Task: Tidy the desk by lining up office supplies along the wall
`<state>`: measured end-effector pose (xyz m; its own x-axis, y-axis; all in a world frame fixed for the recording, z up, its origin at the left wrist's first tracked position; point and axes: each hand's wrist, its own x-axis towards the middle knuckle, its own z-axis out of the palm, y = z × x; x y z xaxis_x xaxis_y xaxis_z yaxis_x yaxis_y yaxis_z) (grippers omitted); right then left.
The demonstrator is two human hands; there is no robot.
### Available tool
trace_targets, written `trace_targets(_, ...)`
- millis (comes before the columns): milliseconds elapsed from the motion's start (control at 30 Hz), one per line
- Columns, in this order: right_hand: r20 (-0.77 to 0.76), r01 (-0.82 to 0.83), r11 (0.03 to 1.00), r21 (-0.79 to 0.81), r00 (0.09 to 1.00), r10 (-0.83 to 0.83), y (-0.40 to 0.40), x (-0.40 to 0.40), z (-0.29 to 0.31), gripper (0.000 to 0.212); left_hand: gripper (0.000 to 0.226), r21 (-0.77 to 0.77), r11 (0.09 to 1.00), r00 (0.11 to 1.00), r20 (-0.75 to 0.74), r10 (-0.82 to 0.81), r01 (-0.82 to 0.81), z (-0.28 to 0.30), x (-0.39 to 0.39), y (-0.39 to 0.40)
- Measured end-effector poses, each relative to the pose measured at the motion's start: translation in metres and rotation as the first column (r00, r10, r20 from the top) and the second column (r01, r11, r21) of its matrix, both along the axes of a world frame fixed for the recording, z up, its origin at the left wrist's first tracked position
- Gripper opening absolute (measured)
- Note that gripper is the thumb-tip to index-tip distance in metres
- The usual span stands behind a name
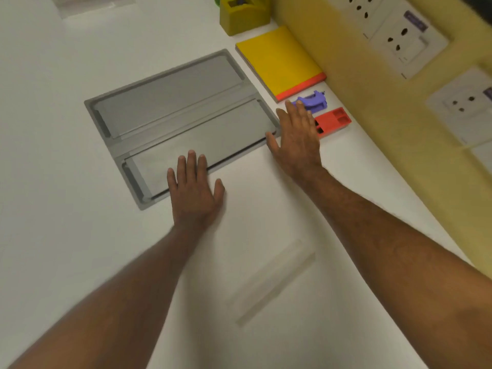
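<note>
Along the yellow wall (346,83) lie a yellow notebook with a red spine (279,59), a small purple staple remover (312,101) and a red plastic holder (335,122). Further back stands a yellow-green tape dispenser (243,16). My right hand (296,137) hovers flat with fingers spread, just left of the purple and red items, partly covering them. My left hand (194,187) rests flat, fingers apart, on the near edge of the grey flap. Neither hand holds anything.
A grey metal cable-box cover (170,102) with two flaps is set flush into the white desk (66,235). White wall sockets (404,38) sit on the wall. A clear ruler-like strip (271,283) lies on the near desk.
</note>
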<state>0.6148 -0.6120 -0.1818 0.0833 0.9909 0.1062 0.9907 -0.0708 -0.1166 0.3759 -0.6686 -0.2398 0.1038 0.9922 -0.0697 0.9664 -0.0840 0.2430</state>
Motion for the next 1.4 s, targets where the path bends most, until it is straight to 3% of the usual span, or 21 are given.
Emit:
trace_targets(167, -0.064, 0.004, 0.995, -0.103, 0.998, -0.011, -0.083, -0.025, 0.020, 0.061, 0.069, -0.092, 0.992, 0.996, -0.013, -0.084, 0.083, 0.029, -0.030, -0.018)
trace_targets(400, -0.062, 0.039, 0.965, -0.259, 0.996, -0.057, -0.206, -0.056, 0.047, 0.062, 0.066, -0.089, 0.983, 0.985, -0.042, -0.165, 0.161, 0.073, -0.079, -0.133)
trace_targets(800, -0.118, 0.078, 0.933, -0.351, 0.985, -0.127, -0.387, -0.150, 0.100, 0.061, 0.064, -0.136, 0.985, 0.994, -0.007, -0.108, 0.107, 0.140, -0.162, -0.300)
trace_targets(1400, -0.086, 0.016, 0.886, -0.464, 0.994, -0.063, -0.585, -0.286, 0.111, 0.067, 0.065, -0.146, 0.980, 0.987, 0.099, -0.122, 0.136, 0.152, -0.279, -0.478)
